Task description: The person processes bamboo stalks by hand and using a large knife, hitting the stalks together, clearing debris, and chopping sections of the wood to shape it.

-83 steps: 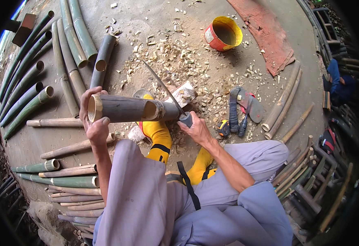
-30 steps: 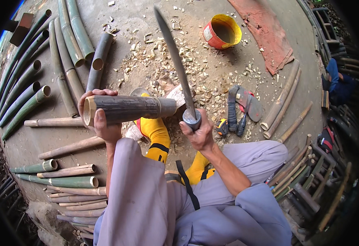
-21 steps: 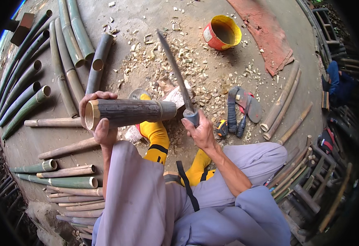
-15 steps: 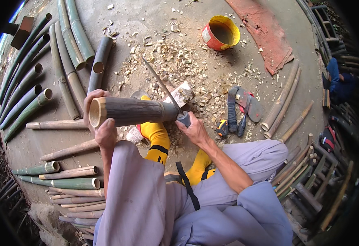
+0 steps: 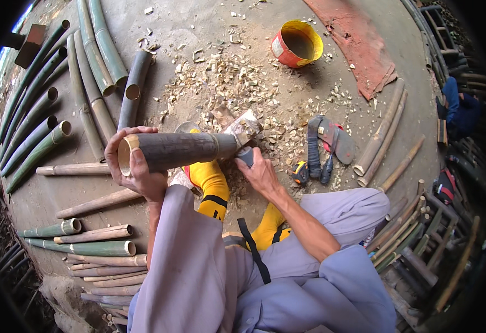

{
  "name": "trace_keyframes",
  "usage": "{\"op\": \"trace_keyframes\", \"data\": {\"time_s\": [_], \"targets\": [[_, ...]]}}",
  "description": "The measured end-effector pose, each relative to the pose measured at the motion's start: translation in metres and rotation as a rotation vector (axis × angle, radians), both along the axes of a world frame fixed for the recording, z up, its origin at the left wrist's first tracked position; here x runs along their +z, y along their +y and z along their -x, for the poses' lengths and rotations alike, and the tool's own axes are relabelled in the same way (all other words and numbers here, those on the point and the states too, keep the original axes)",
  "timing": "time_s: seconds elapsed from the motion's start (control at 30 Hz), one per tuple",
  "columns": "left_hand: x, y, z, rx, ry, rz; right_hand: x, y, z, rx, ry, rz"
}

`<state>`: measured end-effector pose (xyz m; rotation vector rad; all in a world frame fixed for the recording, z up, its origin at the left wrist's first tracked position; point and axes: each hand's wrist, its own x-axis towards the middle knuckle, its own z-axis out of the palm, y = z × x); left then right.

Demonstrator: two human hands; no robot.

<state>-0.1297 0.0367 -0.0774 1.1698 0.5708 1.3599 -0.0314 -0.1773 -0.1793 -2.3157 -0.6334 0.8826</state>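
Note:
My left hand (image 5: 149, 182) is closed around the wide, open end of a dark bamboo section (image 5: 184, 151). The bamboo lies nearly level across my front, its narrower end pointing right. That end is beside or over a pale, chopped wooden block (image 5: 246, 127); whether they touch I cannot tell. In my right hand (image 5: 264, 176) is the grey handle (image 5: 247, 156) of a long-bladed knife, just below the bamboo's right end. Its blade is hidden now. Yellow footwear (image 5: 212, 180) shows beneath the bamboo.
Bamboo chips (image 5: 226, 83) cover the ground ahead. A red-and-yellow bucket (image 5: 280, 54) stands beyond. Right of my hand lie a tape measure (image 5: 300, 172) and dark-handled tools (image 5: 314, 147). Cut bamboo poles (image 5: 96, 248) lie at left, more poles (image 5: 384, 133) at right.
The knife blade, visible above the bamboo before, has dropped out of sight. My left hand has shifted its grip, with the bamboo slightly turned and moved left.

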Motion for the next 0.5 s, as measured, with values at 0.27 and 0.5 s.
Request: {"op": "trace_keyframes", "data": {"time_s": [0.27, 0.5], "targets": [[-0.015, 0.008, 0.03, -0.141, -0.014, -0.046, 0.058, 0.009, 0.005, -0.111, -0.18, -0.598], [-0.019, 0.02, 0.037, -0.295, -0.031, -0.096, 0.018, 0.0, -0.016, -0.107, 0.264, -0.125]]}}
